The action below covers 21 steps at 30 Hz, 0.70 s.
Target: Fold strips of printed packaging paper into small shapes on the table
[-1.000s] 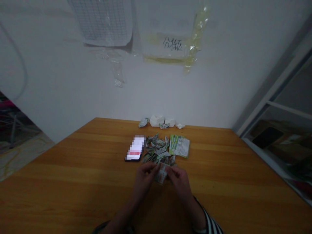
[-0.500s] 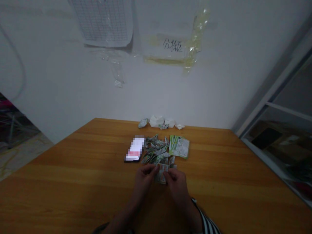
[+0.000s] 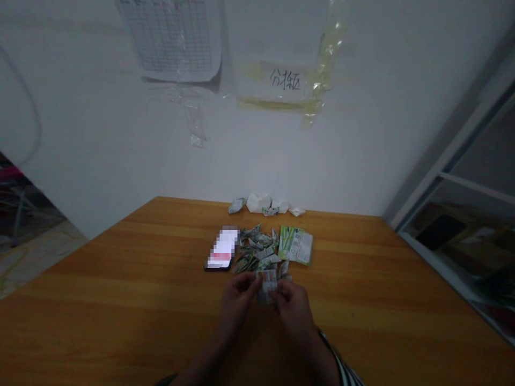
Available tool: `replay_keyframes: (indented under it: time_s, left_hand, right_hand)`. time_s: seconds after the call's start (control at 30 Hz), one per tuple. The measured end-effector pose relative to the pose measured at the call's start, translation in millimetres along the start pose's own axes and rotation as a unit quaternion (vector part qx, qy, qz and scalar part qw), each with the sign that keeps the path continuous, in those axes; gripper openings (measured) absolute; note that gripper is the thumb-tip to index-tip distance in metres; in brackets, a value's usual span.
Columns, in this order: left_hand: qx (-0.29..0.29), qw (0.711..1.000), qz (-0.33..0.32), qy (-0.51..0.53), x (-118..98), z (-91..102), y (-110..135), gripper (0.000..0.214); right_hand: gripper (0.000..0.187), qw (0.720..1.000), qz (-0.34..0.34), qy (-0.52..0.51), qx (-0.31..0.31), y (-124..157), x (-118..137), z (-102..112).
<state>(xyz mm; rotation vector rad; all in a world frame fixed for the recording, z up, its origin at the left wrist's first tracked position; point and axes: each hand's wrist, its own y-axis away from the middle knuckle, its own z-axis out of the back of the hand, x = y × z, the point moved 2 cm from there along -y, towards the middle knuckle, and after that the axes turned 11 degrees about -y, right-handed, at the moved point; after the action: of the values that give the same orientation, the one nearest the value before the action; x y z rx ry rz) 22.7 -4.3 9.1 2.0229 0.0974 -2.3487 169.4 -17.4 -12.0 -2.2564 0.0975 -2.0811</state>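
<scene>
Between my two hands is a small printed piece of paper [image 3: 266, 284], pale with reddish and grey print. My left hand [image 3: 238, 300] pinches its left edge between thumb and fingers. On its lower right side, my right hand [image 3: 294, 305] grips it in the same way. Just beyond the hands lies a pile of folded printed paper pieces [image 3: 259, 251], green and grey. Right of the pile rests a stack of flat green and white printed sheets [image 3: 295, 245]. A phone [image 3: 222, 249] with its screen lit lies to the left of the pile.
Along the back edge of the wooden table [image 3: 120, 268], against the wall, sit crumpled white tissues [image 3: 258, 202], a crumpled printed wrapper [image 3: 236, 205] and smaller scraps. A shelf frame [image 3: 462, 185] stands to the right. Taped papers [image 3: 173, 43] hang on the wall.
My right hand's fingers have shifted slightly down and right on the paper, baring more of its upper right part. Otherwise the pile, phone and sheets stay put; the view tilts slightly.
</scene>
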Motion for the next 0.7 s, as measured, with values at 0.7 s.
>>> replay_keyframes:
  time_s: [0.7]
  left_hand:
    - [0.118,0.983,0.102,0.094,12,-7.1,-3,0.041]
  right_hand:
    - [0.029,0.916,0.257,0.305,0.044,-3,33,20]
